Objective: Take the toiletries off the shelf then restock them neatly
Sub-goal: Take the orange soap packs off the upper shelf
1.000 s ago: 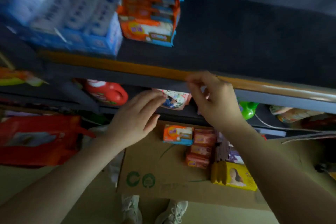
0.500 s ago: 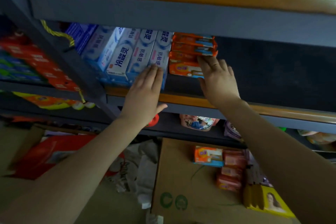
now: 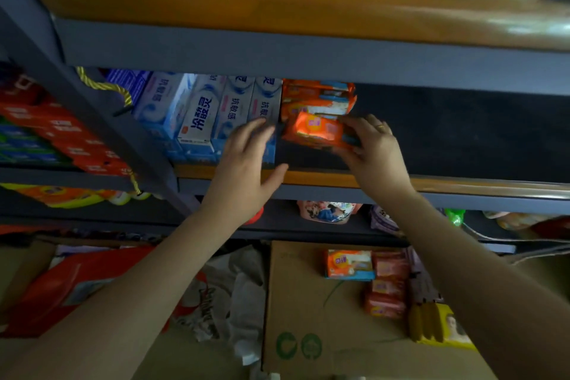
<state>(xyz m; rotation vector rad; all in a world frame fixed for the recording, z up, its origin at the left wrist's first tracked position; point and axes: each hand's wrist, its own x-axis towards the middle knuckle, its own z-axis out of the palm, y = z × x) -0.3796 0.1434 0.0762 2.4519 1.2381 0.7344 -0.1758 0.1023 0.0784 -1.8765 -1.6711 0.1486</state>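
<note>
Right hand [image 3: 374, 153] pinches orange soap packet [image 3: 313, 129] by its right end, packet tilted, lifted off stack of orange soap packets [image 3: 319, 99] toward shelf front edge [image 3: 324, 177]. Left hand [image 3: 246, 170] open, fingers spread, fingertips against blue toothpaste boxes [image 3: 200, 114] standing at shelf's left end. More soap packets [image 3: 385, 287] lie on cardboard box [image 3: 296, 302] below.
</note>
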